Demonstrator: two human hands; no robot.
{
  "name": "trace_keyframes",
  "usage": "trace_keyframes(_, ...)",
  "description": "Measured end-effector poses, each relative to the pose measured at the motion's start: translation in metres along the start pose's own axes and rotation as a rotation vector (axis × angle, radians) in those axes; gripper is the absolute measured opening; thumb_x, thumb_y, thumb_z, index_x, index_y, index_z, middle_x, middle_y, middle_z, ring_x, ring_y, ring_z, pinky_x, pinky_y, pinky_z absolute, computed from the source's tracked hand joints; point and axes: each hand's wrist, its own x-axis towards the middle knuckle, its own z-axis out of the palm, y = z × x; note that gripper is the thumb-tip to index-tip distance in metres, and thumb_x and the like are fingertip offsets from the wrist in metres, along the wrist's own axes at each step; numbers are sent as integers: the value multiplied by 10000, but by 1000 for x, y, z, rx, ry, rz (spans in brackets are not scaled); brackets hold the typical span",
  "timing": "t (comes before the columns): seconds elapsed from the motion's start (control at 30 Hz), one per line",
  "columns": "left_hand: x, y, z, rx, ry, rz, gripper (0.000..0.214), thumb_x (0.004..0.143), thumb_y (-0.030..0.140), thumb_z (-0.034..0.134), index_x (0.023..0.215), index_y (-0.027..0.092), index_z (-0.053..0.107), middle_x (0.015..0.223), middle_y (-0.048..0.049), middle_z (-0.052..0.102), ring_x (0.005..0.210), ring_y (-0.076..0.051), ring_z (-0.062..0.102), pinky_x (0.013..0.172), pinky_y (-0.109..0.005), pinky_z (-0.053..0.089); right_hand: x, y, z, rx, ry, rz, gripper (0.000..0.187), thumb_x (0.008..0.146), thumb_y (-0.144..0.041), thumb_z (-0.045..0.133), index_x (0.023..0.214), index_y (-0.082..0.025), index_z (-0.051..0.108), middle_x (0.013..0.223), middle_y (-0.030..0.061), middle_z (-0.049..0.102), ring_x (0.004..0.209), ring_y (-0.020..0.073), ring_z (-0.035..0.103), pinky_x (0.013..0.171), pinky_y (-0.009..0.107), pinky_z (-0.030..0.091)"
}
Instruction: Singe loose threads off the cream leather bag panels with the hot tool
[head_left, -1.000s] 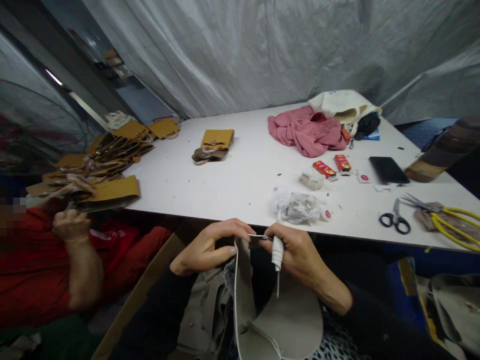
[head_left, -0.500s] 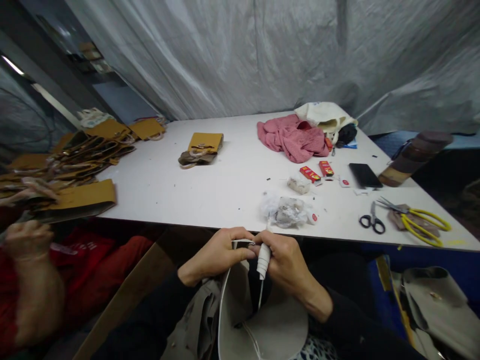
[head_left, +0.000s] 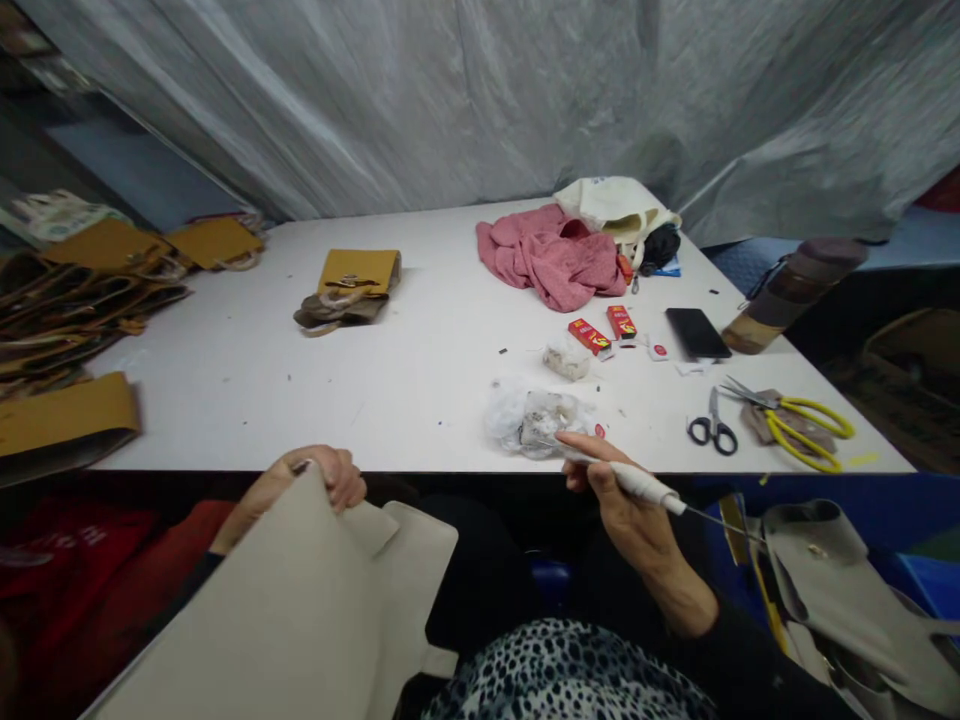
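Note:
My left hand [head_left: 341, 478] is closed on the upper edge of a beige bag piece [head_left: 300, 600], a leather-like panel with a flap, held up over my lap on the left. In my right hand [head_left: 630, 510] lies a tool with a white-wrapped handle [head_left: 646, 487] and a thin metal shaft pointing right; its tip is hard to make out. The right index finger stretches to a clear plastic bag of small parts [head_left: 547, 422] at the table's front edge. Whether the fingertips touch the bag's contents I cannot tell.
Scissors [head_left: 714, 430], yellow-handled snips [head_left: 806, 425], a phone [head_left: 697, 332] and a bottle [head_left: 799, 290] stand or lie right. Red boxes [head_left: 590, 338] sit before a pink cloth [head_left: 551, 255]. Mustard bags [head_left: 64, 415] pile up left; beige bags [head_left: 832, 570] lie lower right.
My hands have parted. The left has moved left with the beige bag piece; the right has moved right, up to the plastic bag, its tool's shaft swung from downward to rightward.

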Motion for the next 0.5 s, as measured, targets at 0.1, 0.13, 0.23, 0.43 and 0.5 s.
trace_keyframes(0.1,12,-37,58,138,-22,-413,260,718,343,875,739,138,717,667,-28,654,570,-134,562,546,-240,415,8,14,-14,-63,188,78,382,1046,-533,536,1043,-226,763,758,16,680,658,130,634,629,245,561)
trace_keyframes(0.13,17,-51,81,194,-38,-503,252,712,324,871,741,127,717,666,-25,648,584,-126,550,564,-234,402,11,18,-17,-71,226,102,373,1045,-525,542,1013,-217,750,731,10,668,641,127,629,607,238,554)
trace_keyframes(0.23,32,-93,137,313,22,-570,248,690,321,839,744,121,703,657,-13,636,611,-129,529,595,-238,387,17,28,-20,-85,277,140,336,1032,-513,572,980,-208,704,718,1,663,625,123,627,581,227,548)
trace_keyframes(0.43,50,-118,148,261,-124,-652,263,724,368,781,771,122,702,686,-18,641,647,-143,519,619,-251,372,23,50,-23,-142,284,147,221,1018,-432,627,986,-221,684,754,-9,678,664,122,639,631,229,556)
trace_keyframes(0.5,53,-116,143,275,-128,-649,260,744,378,761,788,128,704,710,-23,651,671,-155,531,640,-259,386,24,56,-27,-170,284,150,197,1024,-407,623,1012,-225,698,793,-4,702,682,124,659,653,238,565)
